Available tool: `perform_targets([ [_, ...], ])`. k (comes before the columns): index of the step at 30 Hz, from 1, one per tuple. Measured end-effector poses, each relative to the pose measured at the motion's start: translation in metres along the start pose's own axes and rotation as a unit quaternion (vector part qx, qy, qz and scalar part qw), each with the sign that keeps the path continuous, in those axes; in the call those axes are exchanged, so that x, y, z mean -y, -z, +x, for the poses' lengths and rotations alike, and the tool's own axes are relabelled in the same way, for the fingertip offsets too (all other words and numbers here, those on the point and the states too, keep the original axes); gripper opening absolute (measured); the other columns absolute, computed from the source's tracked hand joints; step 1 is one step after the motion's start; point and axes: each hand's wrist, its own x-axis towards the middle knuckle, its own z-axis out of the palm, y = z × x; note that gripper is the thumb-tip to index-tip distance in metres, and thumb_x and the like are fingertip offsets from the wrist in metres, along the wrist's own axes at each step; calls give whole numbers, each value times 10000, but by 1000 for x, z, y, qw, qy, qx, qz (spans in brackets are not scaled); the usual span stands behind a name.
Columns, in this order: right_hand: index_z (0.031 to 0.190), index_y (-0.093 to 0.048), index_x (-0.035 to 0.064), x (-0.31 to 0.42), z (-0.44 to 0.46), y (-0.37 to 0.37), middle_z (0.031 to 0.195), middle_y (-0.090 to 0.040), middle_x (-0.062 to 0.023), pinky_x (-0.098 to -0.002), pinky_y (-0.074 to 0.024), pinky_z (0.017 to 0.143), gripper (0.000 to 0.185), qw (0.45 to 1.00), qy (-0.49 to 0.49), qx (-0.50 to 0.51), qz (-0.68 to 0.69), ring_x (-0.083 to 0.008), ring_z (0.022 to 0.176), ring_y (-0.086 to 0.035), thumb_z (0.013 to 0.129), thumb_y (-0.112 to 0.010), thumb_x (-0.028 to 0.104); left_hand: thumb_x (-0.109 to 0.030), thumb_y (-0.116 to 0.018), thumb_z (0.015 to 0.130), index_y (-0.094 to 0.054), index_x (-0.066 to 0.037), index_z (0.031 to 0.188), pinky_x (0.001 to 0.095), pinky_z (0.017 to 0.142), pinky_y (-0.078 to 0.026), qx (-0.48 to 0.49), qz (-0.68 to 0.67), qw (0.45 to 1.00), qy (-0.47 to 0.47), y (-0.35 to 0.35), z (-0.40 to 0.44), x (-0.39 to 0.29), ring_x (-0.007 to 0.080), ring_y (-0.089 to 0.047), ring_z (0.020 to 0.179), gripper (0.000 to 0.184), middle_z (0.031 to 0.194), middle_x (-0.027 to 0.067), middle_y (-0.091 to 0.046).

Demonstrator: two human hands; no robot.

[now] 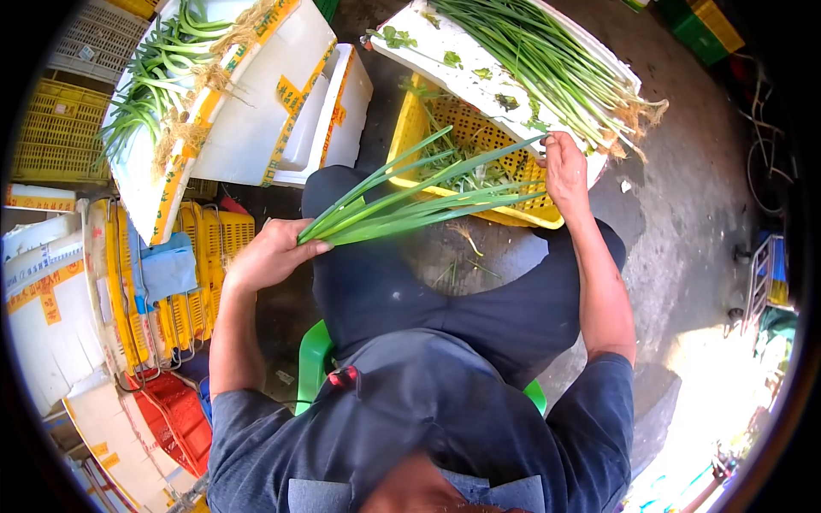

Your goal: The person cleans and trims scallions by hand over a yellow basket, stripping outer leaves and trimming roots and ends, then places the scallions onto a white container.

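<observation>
A bunch of long green scallions (389,214) stretches across above my knees. My left hand (275,254) is closed around one end of the bunch. At the other side my right hand (566,171) pinches the tip of one long leaf, with the remaining leaves fanned out beside it. Below the leaves stands a yellow basket (409,141) with loose green trimmings (466,171) inside. Just beyond my right hand, a white foam board (479,90) carries a pile of scallions (547,68) with stringy roots at their right end.
More rooted scallions (167,77) lie on a white foam box (256,103) at the upper left. Yellow crates (205,248) and a red container (175,419) stand at the left. Part of a green stool (315,359) shows under me. Trimmings (466,267) lie on the floor.
</observation>
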Motion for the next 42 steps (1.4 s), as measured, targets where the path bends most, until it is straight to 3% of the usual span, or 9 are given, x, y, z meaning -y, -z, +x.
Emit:
perform_targets([
  [3,1050,-612,-49,-21,10,-3,824,-652,-191,-379,-542,644,306,994,82,-15,-73,-244,731,-671,1005,-478,223,-199,-681,929,-663,0,1075,382,777,-518,-1,11,1000,-19,-1,2,0,330,-678,832,248,890,209,-687],
  [9,1100,-612,-27,-47,32,23,906,-653,-159,-344,-579,677,287,981,-151,-44,111,-186,725,-634,990,-501,213,-200,-681,924,-665,-9,1080,388,785,-521,-24,-27,999,-16,0,-3,11,383,-668,859,248,914,220,-684],
  [13,1218,-607,18,-1,27,14,930,-641,-159,-334,-537,717,312,993,-33,75,-86,-150,733,-613,950,-535,163,-200,-682,924,-665,-10,1093,386,792,-523,-8,-4,1000,-3,0,-1,8,381,-671,869,255,928,218,-689],
  [18,1155,-664,-5,23,48,13,1068,-682,-211,-379,-502,874,295,973,175,132,-75,-317,987,-658,902,-580,122,-205,-682,924,-665,-1,1082,390,787,-520,0,-6,1000,-8,0,-4,7,389,-663,860,258,909,221,-683],
  [21,1160,-673,0,44,65,34,1112,-692,-199,-363,-515,877,272,971,163,5,-177,-305,1001,-675,925,-604,117,-206,-682,923,-666,2,1070,397,774,-517,3,15,1000,-23,0,-7,13,398,-654,850,255,889,225,-674],
  [27,1149,-667,-21,38,42,13,963,-709,-144,-303,-507,824,267,974,119,185,-57,-218,894,-658,950,-605,145,-203,-685,917,-669,3,1050,401,755,-513,0,10,999,-37,-5,-9,11,397,-645,825,245,871,227,-667],
  [31,1149,-662,-29,49,9,-31,1022,-696,-167,-347,-514,855,275,914,254,311,-54,-288,908,-660,963,-573,153,-203,-687,916,-668,5,1029,406,745,-513,12,12,999,-41,-6,-6,10,401,-643,820,238,859,225,-661],
  [35,1184,-655,-18,42,7,-58,1072,-682,-190,-386,-510,849,291,879,199,431,-47,-317,921,-659,959,-570,146,-206,-686,916,-666,8,1020,409,742,-512,13,17,998,-51,-6,-6,6,408,-642,830,238,858,228,-658],
  [42,1061,-661,-14,46,-9,-67,860,-639,-202,-422,-491,720,252,881,216,420,-38,-346,782,-627,949,-592,202,-216,-681,919,-664,10,1017,421,742,-510,7,15,999,-46,-7,-5,11,426,-631,832,247,861,236,-657],
])
